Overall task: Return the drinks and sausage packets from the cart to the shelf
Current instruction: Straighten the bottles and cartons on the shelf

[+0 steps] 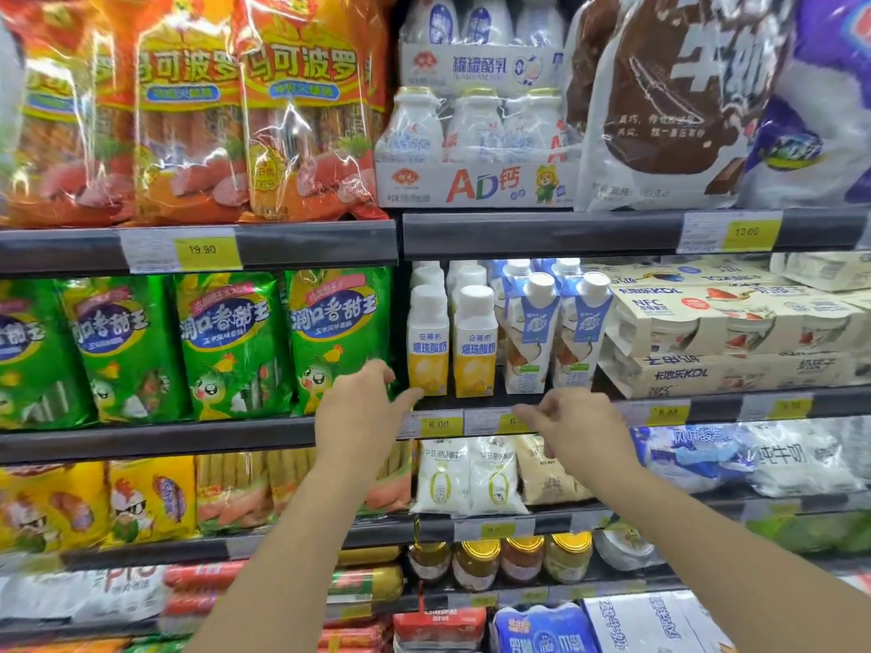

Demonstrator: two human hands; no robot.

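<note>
Two yellow-and-white yogurt drink bottles (450,344) stand side by side at the front of the middle shelf (589,402). Blue-and-white drink cartons (551,332) stand just right of them. Green sausage packets (235,346) fill the same shelf level to the left. My left hand (365,405) is raised just below and left of the yellow bottles, fingers apart, holding nothing. My right hand (572,424) hovers at the shelf's front edge below the cartons, fingers loosely curled and empty. The cart is out of view.
Orange sausage packets (188,110) and AD calcium drink packs (476,148) fill the top shelf. Cream yogurt cup boxes (735,332) sit right of the cartons. Lower shelves hold yellow sausage packets (94,506), milk bags (466,478) and jars (499,558).
</note>
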